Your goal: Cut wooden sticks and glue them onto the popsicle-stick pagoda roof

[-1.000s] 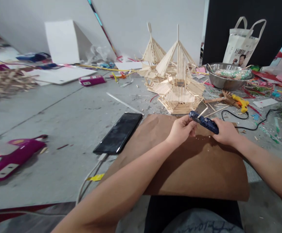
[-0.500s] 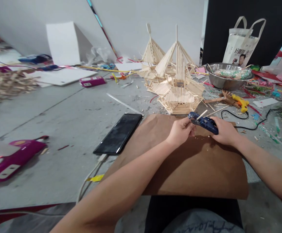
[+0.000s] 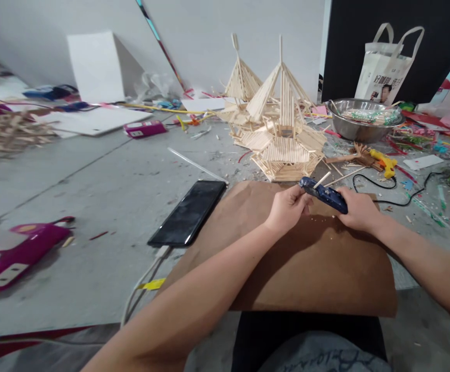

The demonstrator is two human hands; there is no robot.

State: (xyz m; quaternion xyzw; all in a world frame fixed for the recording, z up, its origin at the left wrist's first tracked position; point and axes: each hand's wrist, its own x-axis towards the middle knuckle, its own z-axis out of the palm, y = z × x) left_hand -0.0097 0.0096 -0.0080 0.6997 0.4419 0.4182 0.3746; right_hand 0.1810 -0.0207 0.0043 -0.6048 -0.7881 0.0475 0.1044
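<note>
My right hand (image 3: 359, 209) is closed round a dark blue hand tool (image 3: 325, 194) held over a brown cardboard sheet (image 3: 298, 263). My left hand (image 3: 287, 209) pinches a thin wooden stick (image 3: 321, 180) whose end sits in the tool's front. Small pale chips lie on the cardboard just below the hands. A pagoda model made of wooden sticks (image 3: 283, 137) stands right behind the hands, and a second stick model (image 3: 241, 82) stands further back.
A black phone (image 3: 189, 212) with a cable lies left of the cardboard. A yellow glue gun (image 3: 382, 163) and its black cord lie to the right, near a steel bowl (image 3: 360, 121). A white bag (image 3: 388, 67) stands behind. A magenta object (image 3: 11, 256) sits at far left.
The hands and the tool stay in almost the same place; the view has shifted slightly. Nothing was picked up or let go.
</note>
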